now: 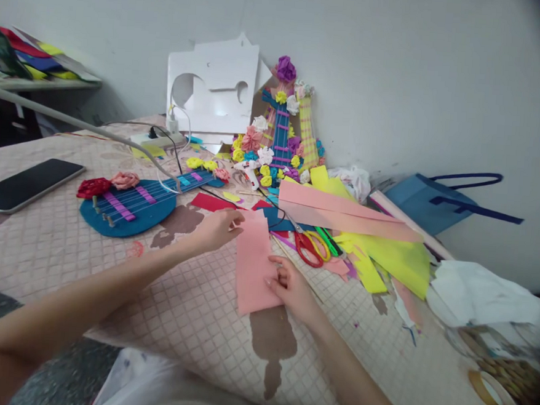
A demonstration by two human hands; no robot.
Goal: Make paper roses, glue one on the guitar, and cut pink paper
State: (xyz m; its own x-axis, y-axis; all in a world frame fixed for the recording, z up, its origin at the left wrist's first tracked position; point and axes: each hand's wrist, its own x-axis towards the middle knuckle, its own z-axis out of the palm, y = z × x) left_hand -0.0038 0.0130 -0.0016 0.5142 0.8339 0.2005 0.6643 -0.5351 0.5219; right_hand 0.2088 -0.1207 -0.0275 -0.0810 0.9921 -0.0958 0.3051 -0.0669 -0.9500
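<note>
A rectangular strip of pink crepe paper (254, 266) lies lengthwise on the table in front of me. My left hand (219, 228) pinches its upper left corner between thumb and fingers. At the paper's lower right edge, my right hand (292, 285) grips it with curled fingers. To the left is a blue toy guitar (158, 219) with purple strips, strings and paper flowers. Red-handled scissors (307, 249) and a green cutter knife (329, 242) lie right of the paper. A white glue gun (248, 173) rests beyond it.
Pink sheets (343, 209) overlap yellow paper (393, 260) on the right. Flowered guitars (281, 135) and white cut-out boards (213, 87) lean against the wall. A phone (28, 184) lies left, a blue bag (430, 201) right, and a tape roll (492, 394) near the right edge.
</note>
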